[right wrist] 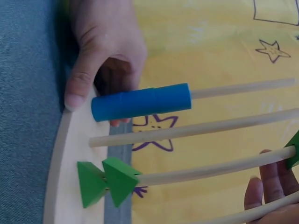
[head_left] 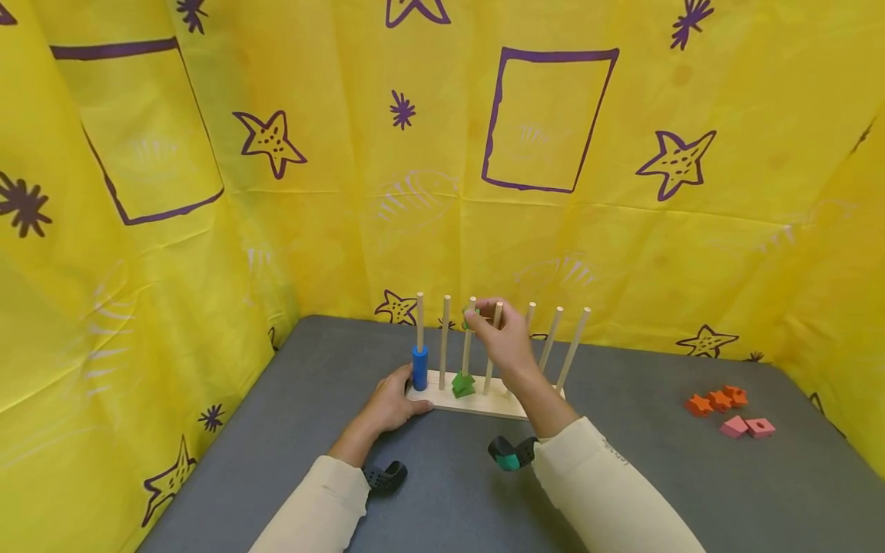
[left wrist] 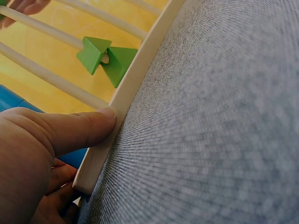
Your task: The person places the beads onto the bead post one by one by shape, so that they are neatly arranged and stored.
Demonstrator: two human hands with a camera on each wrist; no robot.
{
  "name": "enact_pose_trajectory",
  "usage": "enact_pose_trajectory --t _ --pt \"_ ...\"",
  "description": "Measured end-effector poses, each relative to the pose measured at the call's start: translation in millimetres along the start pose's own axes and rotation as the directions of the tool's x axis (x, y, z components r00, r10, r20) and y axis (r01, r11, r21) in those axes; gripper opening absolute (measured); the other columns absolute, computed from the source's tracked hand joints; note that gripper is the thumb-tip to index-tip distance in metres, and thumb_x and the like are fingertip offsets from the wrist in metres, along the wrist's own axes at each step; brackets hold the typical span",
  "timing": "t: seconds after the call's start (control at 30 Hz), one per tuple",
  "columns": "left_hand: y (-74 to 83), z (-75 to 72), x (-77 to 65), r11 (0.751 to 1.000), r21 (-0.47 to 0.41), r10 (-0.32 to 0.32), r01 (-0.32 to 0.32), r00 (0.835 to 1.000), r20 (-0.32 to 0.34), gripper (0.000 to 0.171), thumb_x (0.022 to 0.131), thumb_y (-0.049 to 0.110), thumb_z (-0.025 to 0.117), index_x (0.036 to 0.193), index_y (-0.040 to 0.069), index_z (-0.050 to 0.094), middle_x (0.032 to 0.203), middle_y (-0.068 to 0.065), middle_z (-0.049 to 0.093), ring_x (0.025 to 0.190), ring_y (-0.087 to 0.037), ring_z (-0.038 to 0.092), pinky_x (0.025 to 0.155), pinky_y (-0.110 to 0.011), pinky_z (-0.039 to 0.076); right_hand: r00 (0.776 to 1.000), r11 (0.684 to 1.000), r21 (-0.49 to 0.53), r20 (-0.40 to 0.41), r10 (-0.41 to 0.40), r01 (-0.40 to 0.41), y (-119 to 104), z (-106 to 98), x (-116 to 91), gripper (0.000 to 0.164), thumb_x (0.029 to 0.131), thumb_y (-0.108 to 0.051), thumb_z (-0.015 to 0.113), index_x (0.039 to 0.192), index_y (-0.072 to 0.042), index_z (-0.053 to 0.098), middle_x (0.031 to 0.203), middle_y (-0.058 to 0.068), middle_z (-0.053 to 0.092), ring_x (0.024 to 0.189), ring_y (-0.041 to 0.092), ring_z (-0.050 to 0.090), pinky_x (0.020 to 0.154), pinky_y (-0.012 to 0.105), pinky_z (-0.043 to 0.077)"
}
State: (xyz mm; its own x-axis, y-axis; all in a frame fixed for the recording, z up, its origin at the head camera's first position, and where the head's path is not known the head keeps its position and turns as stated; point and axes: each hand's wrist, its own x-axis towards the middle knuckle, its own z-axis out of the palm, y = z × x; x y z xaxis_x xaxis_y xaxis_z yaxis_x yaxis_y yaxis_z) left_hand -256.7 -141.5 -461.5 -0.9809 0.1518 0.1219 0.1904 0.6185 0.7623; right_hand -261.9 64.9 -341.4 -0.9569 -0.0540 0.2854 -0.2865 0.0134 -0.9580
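Observation:
On the grey table stands a peg rack with a pale wooden base (head_left: pixel 484 404) and a row of several upright pegs. My left hand (head_left: pixel 390 401) grips the base's left end, thumb on the front edge. Beside it, blue cylinders (right wrist: pixel 142 101) are stacked on the leftmost peg. Two green triangular blocks (left wrist: pixel 106 58) sit at the foot of the third peg. At that peg's top, my right hand (head_left: pixel 510 344) pinches another green block (right wrist: pixel 294 150). The peg tip shows above this block in the head view, and the fingers partly cover it.
Orange star blocks (head_left: pixel 719 400) and two pink blocks (head_left: pixel 760 428) lie on the table at the right. A yellow patterned cloth (head_left: pixel 429 230) hangs behind and along both sides. Dark devices (head_left: pixel 387 478) are worn at both wrists.

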Motion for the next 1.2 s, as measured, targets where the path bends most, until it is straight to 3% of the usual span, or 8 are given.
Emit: enact_pose_trajectory --t 0.63,1.2 --pt "1.3 -0.6 -1.5 1.0 0.009 -0.016 0.015 1.0 0.004 0.076 0.077 0.019 0.084 0.139 -0.005 0.046 0.132 -0.022 0.053 0.123 -0.038 0.048 0.1 -0.051 0.038 0.996 0.995 -0.061 -0.037 0.081 -0.083 52 3 -20 0.024 0.087 -0.011 0.073 0.106 -0.002 0.062 0.098 0.01 0.062 0.095 0.025 0.058 0.084 0.04 0.047" --pt "2.8 -0.3 -0.8 0.999 0.011 -0.033 0.032 0.999 0.006 0.076 0.078 0.018 0.083 0.14 -0.005 0.044 0.134 -0.023 0.051 0.124 -0.039 0.047 0.101 -0.051 0.038 0.985 0.982 -0.081 -0.026 0.169 -0.17 80 1 -29 0.021 0.086 -0.006 0.071 0.105 -0.002 0.064 0.097 0.01 0.066 0.092 0.024 0.06 0.082 0.038 0.047"
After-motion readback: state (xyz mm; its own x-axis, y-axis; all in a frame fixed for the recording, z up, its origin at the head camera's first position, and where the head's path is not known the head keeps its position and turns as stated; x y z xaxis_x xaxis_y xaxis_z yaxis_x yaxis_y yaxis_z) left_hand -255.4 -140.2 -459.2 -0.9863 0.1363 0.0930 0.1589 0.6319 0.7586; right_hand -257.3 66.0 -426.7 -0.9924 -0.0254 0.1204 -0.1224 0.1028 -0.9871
